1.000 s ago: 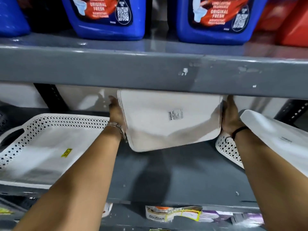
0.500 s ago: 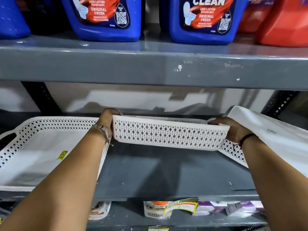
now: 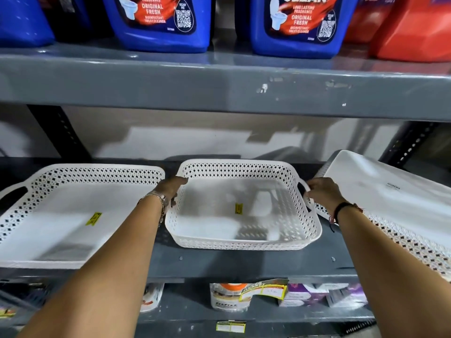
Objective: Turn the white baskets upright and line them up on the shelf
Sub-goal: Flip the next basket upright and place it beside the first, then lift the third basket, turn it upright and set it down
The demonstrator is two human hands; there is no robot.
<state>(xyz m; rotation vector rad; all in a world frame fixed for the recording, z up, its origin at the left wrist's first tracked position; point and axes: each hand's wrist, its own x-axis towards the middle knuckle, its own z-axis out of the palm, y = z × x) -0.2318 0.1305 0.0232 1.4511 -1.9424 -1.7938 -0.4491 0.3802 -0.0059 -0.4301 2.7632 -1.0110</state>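
Middle basket (image 3: 244, 208) sits upright on the grey shelf (image 3: 244, 262), between the left basket (image 3: 73, 211) and a flipped one (image 3: 390, 198). Left hand (image 3: 172, 189) is clamped on its left rim, right hand (image 3: 322, 191) curled round the right handle.

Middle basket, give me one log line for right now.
middle basket: upright on shelf | left hand, right hand: at its handles | right basket: upside-down

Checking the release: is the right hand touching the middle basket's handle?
Touching. The head view shows the right hand with fingers curled over the handle on the middle basket, no gap between them.
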